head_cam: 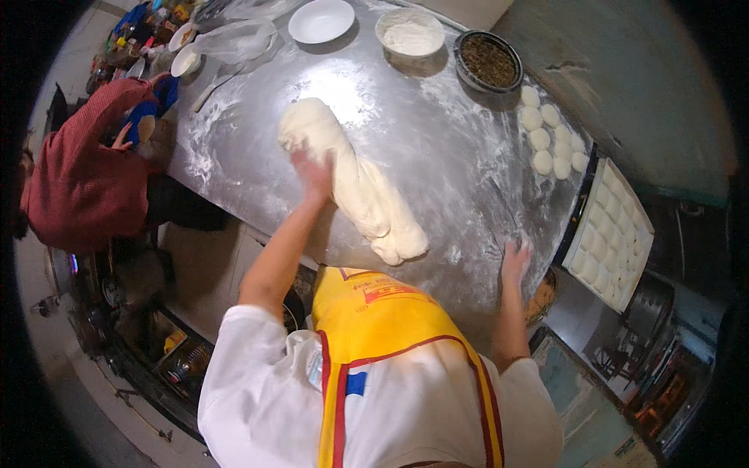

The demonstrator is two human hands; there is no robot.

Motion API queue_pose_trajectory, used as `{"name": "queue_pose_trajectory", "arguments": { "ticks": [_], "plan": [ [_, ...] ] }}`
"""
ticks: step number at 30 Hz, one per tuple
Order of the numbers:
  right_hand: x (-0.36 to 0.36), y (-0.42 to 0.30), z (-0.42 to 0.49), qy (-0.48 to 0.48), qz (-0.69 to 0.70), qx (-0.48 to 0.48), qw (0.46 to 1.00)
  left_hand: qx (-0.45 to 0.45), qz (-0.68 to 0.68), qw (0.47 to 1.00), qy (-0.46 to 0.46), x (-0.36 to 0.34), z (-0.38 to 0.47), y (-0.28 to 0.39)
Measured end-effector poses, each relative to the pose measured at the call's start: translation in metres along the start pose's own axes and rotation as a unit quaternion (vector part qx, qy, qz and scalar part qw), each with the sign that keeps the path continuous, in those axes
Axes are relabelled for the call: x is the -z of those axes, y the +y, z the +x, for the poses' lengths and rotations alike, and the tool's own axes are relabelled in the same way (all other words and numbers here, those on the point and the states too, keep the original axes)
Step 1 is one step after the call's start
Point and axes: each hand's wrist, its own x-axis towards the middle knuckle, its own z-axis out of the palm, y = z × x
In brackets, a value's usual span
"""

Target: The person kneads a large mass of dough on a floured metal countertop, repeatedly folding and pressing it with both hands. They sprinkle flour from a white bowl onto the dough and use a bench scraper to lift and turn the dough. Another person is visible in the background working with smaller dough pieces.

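Observation:
A long, thick mass of dough lies diagonally across the floured metal table, its near end close to my yellow apron. My left hand rests against the left side of its upper part with the fingers apart; it looks slightly blurred. My right hand is well to the right of the dough, near the table's right side, by a thin dark tool or mark on the surface that I cannot make out. Its fingers are blurred. Several small round dough pieces lie at the table's far right corner.
Along the far edge stand a white empty bowl, a bowl of flour and a metal bowl of dark filling. A scraper or knife lies at left. A tray of dough pieces is at right. A person in red is at left.

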Motion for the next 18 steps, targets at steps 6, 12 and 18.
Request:
{"name": "queue_pose_trajectory", "arguments": {
  "ticks": [6, 12, 18],
  "plan": [
    [-0.003, 0.029, -0.029, -0.186, -0.248, 0.033, 0.950, -0.180, 0.120, 0.971, -0.104, -0.097, 0.055, 0.040],
    [-0.008, -0.072, -0.006, -0.101, -0.010, 0.072, 0.992, -0.229, 0.079, 0.929, -0.280, -0.078, 0.072, 0.085],
    [-0.044, -0.223, 0.004, -0.257, 0.072, 0.303, 0.915, -0.232, 0.070, 0.958, -0.150, -0.033, 0.033, 0.043]
  ]
}}
